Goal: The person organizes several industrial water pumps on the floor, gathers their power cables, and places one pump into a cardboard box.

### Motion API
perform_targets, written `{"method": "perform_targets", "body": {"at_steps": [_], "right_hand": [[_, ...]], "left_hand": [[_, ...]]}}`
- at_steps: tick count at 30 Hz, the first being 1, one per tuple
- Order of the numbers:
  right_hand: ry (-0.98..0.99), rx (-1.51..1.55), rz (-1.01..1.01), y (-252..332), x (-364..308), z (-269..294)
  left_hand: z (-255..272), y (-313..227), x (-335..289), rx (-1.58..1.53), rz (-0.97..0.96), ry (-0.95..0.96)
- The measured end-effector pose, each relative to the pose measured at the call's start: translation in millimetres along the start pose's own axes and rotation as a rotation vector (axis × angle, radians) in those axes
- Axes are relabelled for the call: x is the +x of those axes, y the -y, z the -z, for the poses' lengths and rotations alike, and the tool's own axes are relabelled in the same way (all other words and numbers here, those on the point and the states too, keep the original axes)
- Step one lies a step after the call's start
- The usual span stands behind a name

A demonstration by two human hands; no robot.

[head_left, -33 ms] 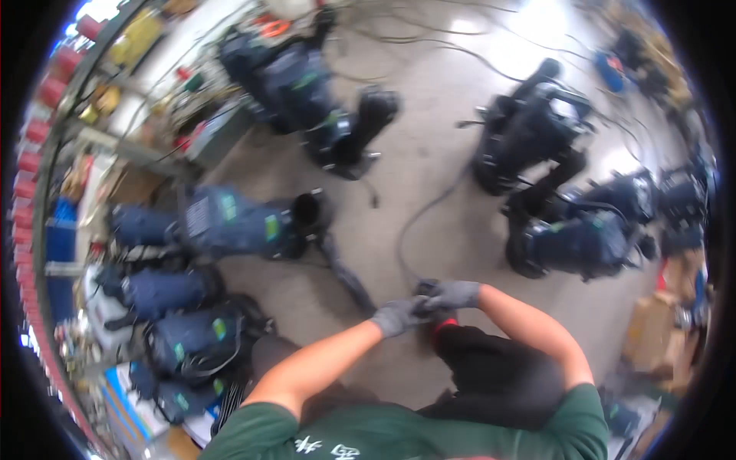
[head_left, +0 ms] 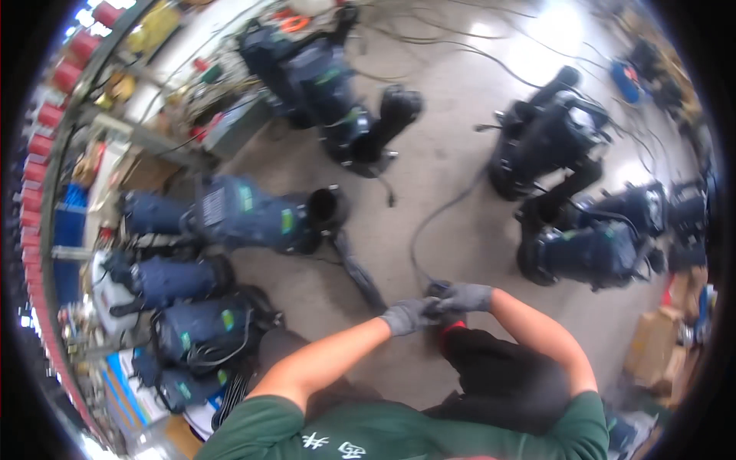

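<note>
My left hand (head_left: 406,316) and my right hand (head_left: 468,297), both in grey gloves, meet in front of my knees with fingers closed. A black cable (head_left: 415,244) curves over the floor from the dark pump at the right and ends at my hands. At its end is a small dark piece (head_left: 438,289), held by my right hand. The left fingertips press in beside it; what they pinch is hidden. A thick dark hose or cable bundle (head_left: 360,280) leads from the blue pump (head_left: 249,213) at the left toward my left hand.
Another blue pump (head_left: 326,84) stands far left, and a dark pump (head_left: 548,146) stands far right with a further pump (head_left: 583,251) nearer. Several pumps (head_left: 203,331) lie at the near left. Shelving (head_left: 70,253) lines the left side; cardboard boxes (head_left: 652,341) sit at the right. Cables (head_left: 452,38) cross the far floor.
The whole scene has shifted slightly to the right in the view. My hands keep the same hold, close together.
</note>
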State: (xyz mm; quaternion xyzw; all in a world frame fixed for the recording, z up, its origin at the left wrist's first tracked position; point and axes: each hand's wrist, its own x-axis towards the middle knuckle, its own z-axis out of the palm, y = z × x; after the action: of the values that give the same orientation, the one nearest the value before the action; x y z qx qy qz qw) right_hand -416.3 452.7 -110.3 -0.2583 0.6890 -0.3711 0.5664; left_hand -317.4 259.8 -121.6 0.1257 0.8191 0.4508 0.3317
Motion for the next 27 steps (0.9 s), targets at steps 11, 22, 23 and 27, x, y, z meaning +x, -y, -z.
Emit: {"method": "perform_targets", "body": {"at_steps": [11, 22, 23, 27], "right_hand": [[0.105, 0.101, -0.213, 49, 10, 16], [-0.074, 0.207, -0.364, 65, 8, 10], [-0.085, 0.199, -0.345, 62, 8, 8], [-0.076, 0.213, -0.33, 53, 9, 3]], "left_hand": [[-4, 6, -29, 0.116, 0.104, -0.217], [40, 55, 4, -0.373, 1.099, -1.233], [42, 54, 8, -0.332, 1.209, -1.231], [34, 88, 3, -0.382, 1.33, -1.342]]}}
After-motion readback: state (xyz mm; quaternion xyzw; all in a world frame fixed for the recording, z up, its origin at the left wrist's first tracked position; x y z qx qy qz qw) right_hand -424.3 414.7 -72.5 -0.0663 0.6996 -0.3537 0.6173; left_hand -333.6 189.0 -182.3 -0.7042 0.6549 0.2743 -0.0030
